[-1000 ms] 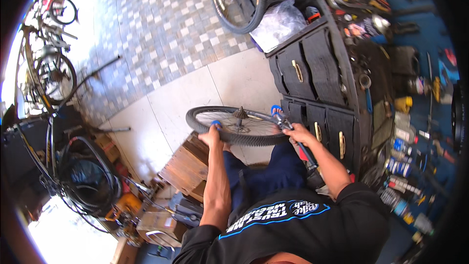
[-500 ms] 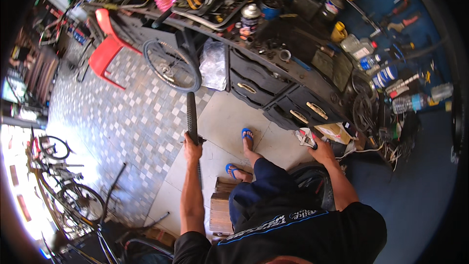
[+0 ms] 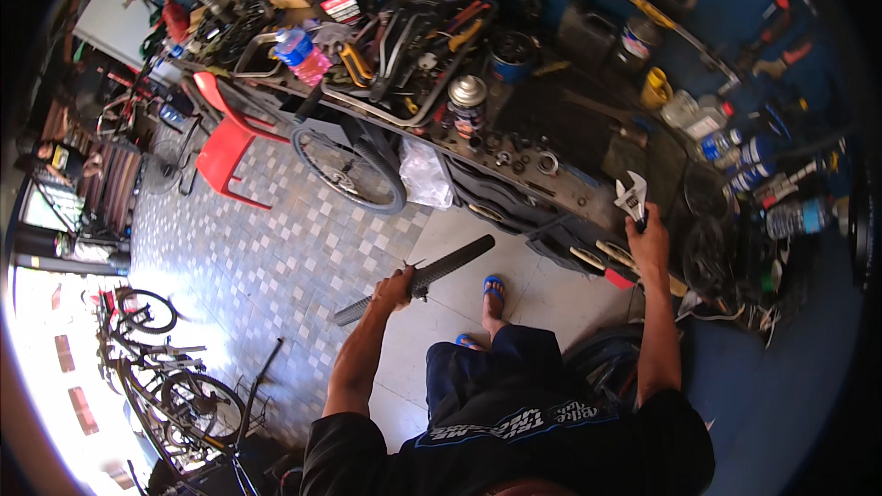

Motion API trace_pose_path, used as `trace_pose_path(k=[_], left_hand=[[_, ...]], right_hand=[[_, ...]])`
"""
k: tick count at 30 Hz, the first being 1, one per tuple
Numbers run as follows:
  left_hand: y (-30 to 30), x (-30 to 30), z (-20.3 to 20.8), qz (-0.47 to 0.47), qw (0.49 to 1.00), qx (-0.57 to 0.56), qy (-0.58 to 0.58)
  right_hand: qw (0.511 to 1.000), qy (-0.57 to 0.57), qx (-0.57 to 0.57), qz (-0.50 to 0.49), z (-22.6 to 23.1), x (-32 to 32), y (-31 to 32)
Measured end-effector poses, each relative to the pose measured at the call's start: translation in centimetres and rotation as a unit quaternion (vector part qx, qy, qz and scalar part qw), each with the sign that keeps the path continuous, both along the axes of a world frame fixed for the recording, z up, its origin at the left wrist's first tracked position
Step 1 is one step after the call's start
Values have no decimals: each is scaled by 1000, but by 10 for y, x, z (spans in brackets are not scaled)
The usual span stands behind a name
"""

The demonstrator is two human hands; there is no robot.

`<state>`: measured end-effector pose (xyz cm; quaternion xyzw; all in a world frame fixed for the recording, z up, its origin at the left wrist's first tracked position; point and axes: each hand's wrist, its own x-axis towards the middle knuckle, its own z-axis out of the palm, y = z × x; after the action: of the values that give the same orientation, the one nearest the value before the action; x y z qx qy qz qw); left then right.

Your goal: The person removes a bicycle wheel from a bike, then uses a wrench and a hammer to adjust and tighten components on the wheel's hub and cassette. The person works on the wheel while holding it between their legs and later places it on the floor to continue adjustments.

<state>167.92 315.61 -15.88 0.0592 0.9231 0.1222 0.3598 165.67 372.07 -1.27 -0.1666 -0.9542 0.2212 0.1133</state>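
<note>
My left hand (image 3: 393, 288) is closed on a bicycle wheel (image 3: 464, 255) near its middle. Seen almost edge-on, the wheel's knobby black tyre slants from lower left to upper right above the floor. In my right hand (image 3: 649, 241) I grip the dark handle of an adjustable wrench (image 3: 632, 191). Its silver jaw end points away from me, over the front edge of the workbench (image 3: 588, 207). Parts of both hands' fingers are hidden behind what they hold.
Metal trays of tools (image 3: 404, 115), a spray can (image 3: 468, 101) and a pink-filled bottle (image 3: 301, 57) crowd the bench. Another wheel (image 3: 344, 165) leans before it, beside a red chair (image 3: 230, 152). Bicycles (image 3: 184, 395) stand at left; a dark tyre (image 3: 597, 358) lies near my right side.
My right hand has moved away from me with the wrench, from beside the drawers to the bench edge. The wheel in my left hand has swung from pointing straight ahead to a slant.
</note>
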Motion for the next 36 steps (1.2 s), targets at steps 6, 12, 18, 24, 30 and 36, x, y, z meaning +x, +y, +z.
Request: trace_pose_path(k=[6, 12, 18, 24, 30, 36], left_hand=[[-32, 15, -8, 106, 993, 52, 17], [-78, 42, -7, 123, 990, 61, 4], [-128, 66, -9, 132, 990, 41, -1], [-181, 70, -11, 136, 990, 32, 16], [-220, 76, 6, 172, 985, 15, 11], [-238, 81, -5, 204, 977, 50, 43]], right_hand=[[996, -76, 34, -1, -9, -38, 7], [984, -99, 145, -23, 8, -43, -22], [989, -76, 125, -13, 96, -52, -136], [979, 125, -40, 156, 169, -91, -319], [958, 124, 7, 258, 167, -251, -443], [984, -32, 79, 159, 135, -436, -471]])
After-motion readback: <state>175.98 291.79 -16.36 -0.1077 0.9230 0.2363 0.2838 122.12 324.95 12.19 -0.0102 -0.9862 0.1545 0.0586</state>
